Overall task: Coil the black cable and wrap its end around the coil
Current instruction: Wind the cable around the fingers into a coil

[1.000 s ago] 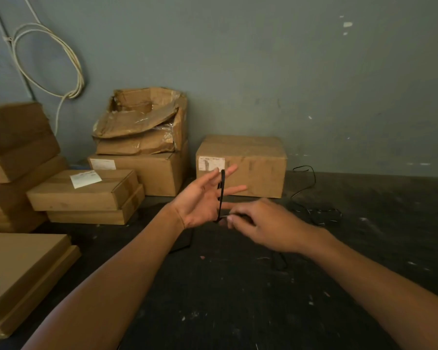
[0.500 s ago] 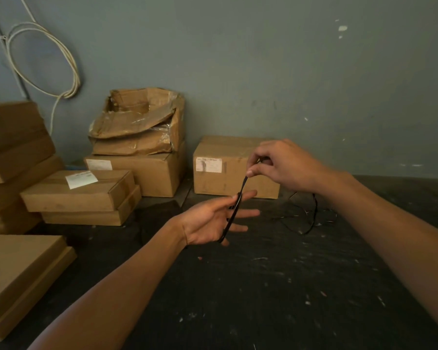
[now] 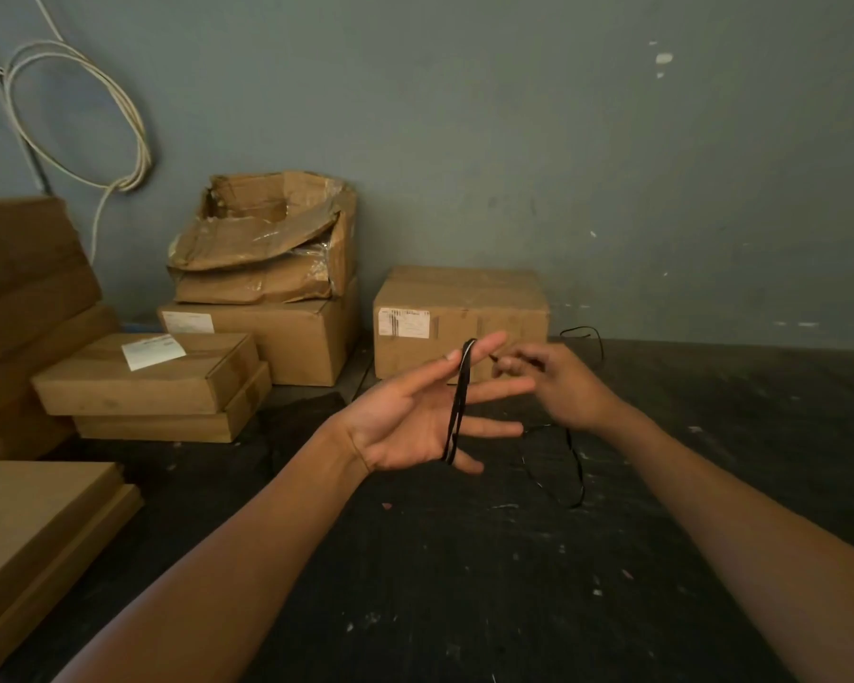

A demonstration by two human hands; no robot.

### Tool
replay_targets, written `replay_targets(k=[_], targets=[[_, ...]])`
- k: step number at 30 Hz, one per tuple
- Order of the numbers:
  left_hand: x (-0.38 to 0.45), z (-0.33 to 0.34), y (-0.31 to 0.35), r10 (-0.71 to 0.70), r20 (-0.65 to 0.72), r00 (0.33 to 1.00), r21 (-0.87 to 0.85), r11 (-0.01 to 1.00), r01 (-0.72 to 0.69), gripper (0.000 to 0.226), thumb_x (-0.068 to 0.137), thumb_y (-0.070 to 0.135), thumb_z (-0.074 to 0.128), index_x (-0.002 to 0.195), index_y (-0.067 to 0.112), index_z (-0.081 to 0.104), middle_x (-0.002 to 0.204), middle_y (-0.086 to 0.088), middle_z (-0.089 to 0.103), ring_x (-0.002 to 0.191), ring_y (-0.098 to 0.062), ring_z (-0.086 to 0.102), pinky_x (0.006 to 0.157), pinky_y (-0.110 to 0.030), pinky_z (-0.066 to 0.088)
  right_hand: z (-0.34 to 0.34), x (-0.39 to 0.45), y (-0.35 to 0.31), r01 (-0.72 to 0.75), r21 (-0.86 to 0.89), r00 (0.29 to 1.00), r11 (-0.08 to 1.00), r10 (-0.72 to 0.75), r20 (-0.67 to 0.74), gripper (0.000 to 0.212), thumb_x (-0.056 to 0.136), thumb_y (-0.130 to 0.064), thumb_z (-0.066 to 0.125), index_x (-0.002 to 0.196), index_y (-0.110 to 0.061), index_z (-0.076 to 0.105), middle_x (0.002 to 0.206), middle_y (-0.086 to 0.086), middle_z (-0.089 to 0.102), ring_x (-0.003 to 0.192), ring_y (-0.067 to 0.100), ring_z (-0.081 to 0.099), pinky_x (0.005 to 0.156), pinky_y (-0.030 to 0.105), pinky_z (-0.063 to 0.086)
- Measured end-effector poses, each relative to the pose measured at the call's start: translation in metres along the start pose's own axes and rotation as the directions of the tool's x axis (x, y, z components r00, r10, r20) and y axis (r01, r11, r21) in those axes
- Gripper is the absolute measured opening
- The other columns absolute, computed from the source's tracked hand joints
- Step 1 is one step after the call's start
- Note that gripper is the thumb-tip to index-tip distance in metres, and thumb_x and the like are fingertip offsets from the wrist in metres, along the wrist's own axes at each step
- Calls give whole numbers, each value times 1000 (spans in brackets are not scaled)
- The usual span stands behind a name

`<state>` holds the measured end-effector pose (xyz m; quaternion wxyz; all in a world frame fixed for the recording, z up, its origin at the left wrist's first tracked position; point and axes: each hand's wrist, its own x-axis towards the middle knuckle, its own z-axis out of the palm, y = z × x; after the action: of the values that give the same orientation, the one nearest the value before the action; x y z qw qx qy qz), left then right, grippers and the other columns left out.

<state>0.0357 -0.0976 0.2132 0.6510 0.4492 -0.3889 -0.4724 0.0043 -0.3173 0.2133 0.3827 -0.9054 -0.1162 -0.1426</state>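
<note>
Nearest the camera, two bare forearms reached in from 7 and 5 o'clock over a dark, scuffed floor [image 3: 464, 584]. The left hand [image 3: 415, 426] was held palm up near the middle of the view, its fingers spread and straight, gripping nothing. The black cable [image 3: 457, 406] was looped several times across those fingers, the turns running from the index fingertip at 12 o'clock down past the little finger at 6 o'clock, so the coil hung on the open hand. Just beside it at 3 o'clock, the right hand [image 3: 558, 386] had its fingertips pinched together on a strand of the cable; the hand was blurred, so the exact grip could not be made out, but it seemed a thumb-and-finger pinch. From under that hand the slack cable dropped in a loose loop to the floor at 4 o'clock, and a further length trailed away toward 1 o'clock near the wall.

Beyond the hands, a closed cardboard box [image 3: 459, 320] with a white label stood against the grey wall [image 3: 563, 140]. At 10 o'clock a crushed open box [image 3: 262, 239] sat on a larger carton, with flat boxes [image 3: 144, 377] stacked in front and more cartons at 9 o'clock. A white cable coil [image 3: 75, 110] hung on the wall at 11 o'clock.
</note>
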Motion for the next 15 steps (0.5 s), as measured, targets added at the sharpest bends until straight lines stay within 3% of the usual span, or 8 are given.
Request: replay_targets(k=[2, 4, 6, 9, 15], targets=[[3, 3, 6, 37, 3, 999, 1, 999, -37, 47, 96, 45, 35, 143, 48, 38, 156, -7, 37, 139, -43, 35, 105, -78, 13, 19, -10, 9, -10, 49, 999, 999, 7, 52, 25, 100, -14, 46, 95, -27, 67, 94, -7, 69, 92, 2, 64, 83, 30, 52], [6, 3, 13, 76, -13, 997, -14, 997, -76, 47, 97, 44, 34, 143, 47, 38, 155, -8, 38, 138, -43, 35, 104, -77, 20, 40, -21, 10, -2, 84, 996, 996, -5, 89, 34, 101, -17, 45, 85, -41, 62, 76, -13, 64, 69, 1, 59, 66, 26, 49], [8, 0, 20, 101, -48, 994, -64, 993, -104, 46, 98, 43, 34, 144, 46, 38, 156, -9, 37, 138, -44, 36, 102, -76, 25, 57, -30, 5, -40, 120, 990, 992, 23, 141, 25, 102, -26, 42, 92, -38, 61, 65, -8, 54, 56, 9, 48, 54, 26, 40], [10, -5, 28, 126, -109, 986, -82, 987, -135, 46, 98, 44, 35, 144, 45, 37, 156, -9, 36, 138, -46, 37, 96, -75, 32, 73, -38, -2, -101, 135, 963, 986, 62, 263, 22, 104, -29, 38, 108, -30, 60, 66, -5, 48, 54, 10, 43, 51, 26, 38], [10, -18, 37, 176, -257, 950, -25, 982, -189, 43, 99, 46, 33, 141, 49, 41, 151, -7, 45, 133, -45, 43, 100, -83, 12, 82, -50, -30, -53, 1, 897, 999, 47, 440, 25, 104, -30, 37, 117, -24, 57, 78, -2, 52, 65, 7, 49, 63, 36, 45]])
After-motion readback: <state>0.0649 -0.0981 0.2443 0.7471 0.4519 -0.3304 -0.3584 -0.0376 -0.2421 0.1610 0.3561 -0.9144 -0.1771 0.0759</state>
